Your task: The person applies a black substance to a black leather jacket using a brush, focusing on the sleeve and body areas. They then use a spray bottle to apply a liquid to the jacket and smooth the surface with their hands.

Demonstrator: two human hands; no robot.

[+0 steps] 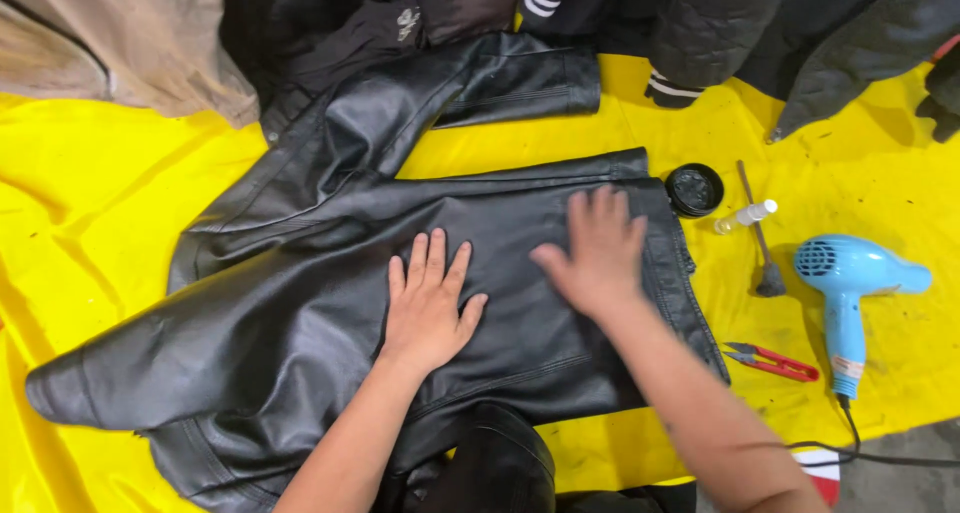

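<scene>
Your hands rest on a black leather jacket (330, 303) — glossy, with pale grey sheen along its folds. Under it lies a bright yellow sheet (90, 203), plain and unpatterned. Toward the sheet's right edge you have a sky-blue hair dryer (848, 283) with a black cord, red-handled snips (772, 362), a round black tin (695, 190), and a small clear bottle (745, 216) with a white cap. Along the far edge, dark garments (720, 23) pile up — black or charcoal, hard to say which — some with white-striped cuffs. At the far left corner sits a tan cloth (130, 33).
</scene>
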